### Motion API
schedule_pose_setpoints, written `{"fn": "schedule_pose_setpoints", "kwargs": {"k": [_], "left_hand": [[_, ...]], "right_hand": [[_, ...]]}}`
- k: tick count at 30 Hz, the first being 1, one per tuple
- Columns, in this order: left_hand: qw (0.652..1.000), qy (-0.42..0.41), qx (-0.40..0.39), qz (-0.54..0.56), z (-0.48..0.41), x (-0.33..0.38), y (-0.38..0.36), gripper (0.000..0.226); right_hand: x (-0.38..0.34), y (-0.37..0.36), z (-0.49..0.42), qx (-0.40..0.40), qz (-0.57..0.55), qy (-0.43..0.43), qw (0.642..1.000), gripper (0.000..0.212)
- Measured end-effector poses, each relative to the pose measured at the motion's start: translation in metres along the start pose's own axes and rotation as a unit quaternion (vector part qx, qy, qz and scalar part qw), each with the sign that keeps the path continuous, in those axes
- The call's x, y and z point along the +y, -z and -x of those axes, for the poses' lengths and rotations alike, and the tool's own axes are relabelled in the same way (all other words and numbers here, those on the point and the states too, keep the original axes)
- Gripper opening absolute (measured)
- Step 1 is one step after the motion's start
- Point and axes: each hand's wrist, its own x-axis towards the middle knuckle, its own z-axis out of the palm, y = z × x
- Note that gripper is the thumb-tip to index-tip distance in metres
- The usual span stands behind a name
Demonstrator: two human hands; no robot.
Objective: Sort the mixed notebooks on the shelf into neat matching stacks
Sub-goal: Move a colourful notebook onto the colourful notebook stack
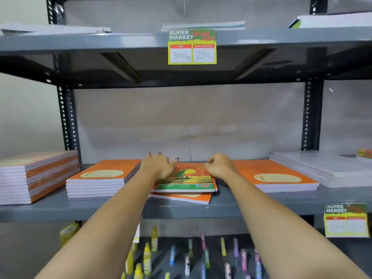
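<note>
Hands point(189, 166) on sunset-cover notebook point(187, 182), orange stacks point(100, 178) either side

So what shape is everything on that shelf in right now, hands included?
Left hand: open, fingers spread on the middle pile.
Right hand: fingers curled, resting on the same pile.
Middle pile: crooked, covers mixed, sunset cover on top.
Left orange stack: neat, squared.
Right orange stack: neat, low.
White stack: flat, slightly fanned.
Price tag: hanging, readable.

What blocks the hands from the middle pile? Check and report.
Nothing visible. The left hand and right hand already rest on the sunset notebook topping the middle pile; the orange stacks sit apart on either side.
</note>
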Motion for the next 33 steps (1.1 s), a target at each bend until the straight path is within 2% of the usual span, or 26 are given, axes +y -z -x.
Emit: {"fn": "schedule_pose_setpoints", "kwargs": {"k": [2, 4, 7, 10, 12, 14, 15, 17, 19, 21, 24, 27, 29, 33], "left_hand": [[0.993, 0.066, -0.09, 0.025, 0.002, -0.001, -0.008, 0.087], [0.986, 0.088, -0.132, 0.061, 0.002, -0.001, -0.02, 0.093], [0.984, 0.083, -0.124, 0.096, -0.003, 0.001, -0.028, 0.08], [0.968, 0.121, -0.113, 0.186, -0.007, -0.002, -0.03, 0.065], [0.952, 0.13, -0.057, 0.271, -0.009, 0.001, -0.031, 0.043], [0.907, 0.118, 0.029, 0.403, -0.009, 0.008, -0.028, 0.024], [0.878, 0.098, 0.067, 0.463, -0.008, 0.012, -0.024, 0.026], [0.831, 0.051, 0.128, 0.539, 0.0, 0.02, -0.012, 0.046], [0.798, 0.019, 0.171, 0.577, 0.001, 0.022, -0.002, 0.05], [0.78, -0.004, 0.195, 0.595, 0.0, 0.021, 0.007, 0.049], [0.784, -0.017, 0.211, 0.583, 0.0, 0.013, 0.019, 0.049], [0.815, -0.01, 0.205, 0.541, 0.001, -0.008, 0.032, 0.048], [0.829, -0.002, 0.187, 0.527, 0.004, -0.028, 0.046, 0.045], [0.859, 0.04, 0.134, 0.493, 0.011, -0.077, 0.081, 0.045]], "right_hand": [[0.0, -0.005, 0.002, -0.022, -0.035, -0.015, 0.999, 0.025], [-0.002, -0.007, 0.004, -0.034, -0.052, -0.023, 0.998, 0.028], [-0.005, -0.009, 0.004, -0.047, -0.097, -0.044, 0.993, 0.038], [-0.004, -0.013, 0.003, -0.05, -0.191, -0.081, 0.977, 0.05], [-0.002, -0.016, 0.003, -0.028, -0.276, -0.095, 0.956, 0.054], [-0.002, -0.014, 0.002, 0.013, -0.376, -0.081, 0.923, 0.055], [-0.004, -0.01, 0.001, 0.035, -0.424, -0.066, 0.902, 0.054], [-0.012, 0.001, 0.0, 0.071, -0.513, -0.045, 0.854, 0.053], [-0.019, 0.013, 0.001, 0.081, -0.579, -0.043, 0.81, 0.049], [-0.024, 0.021, 0.006, 0.06, -0.61, -0.041, 0.789, 0.04], [-0.028, 0.029, 0.02, -0.019, -0.624, -0.039, 0.78, 0.04], [-0.036, 0.03, 0.029, -0.122, -0.567, -0.035, 0.814, 0.055], [-0.054, 0.025, 0.032, -0.136, -0.541, -0.028, 0.83, 0.055], [-0.114, 0.005, 0.035, -0.118, -0.547, -0.031, 0.828, 0.028]]}}
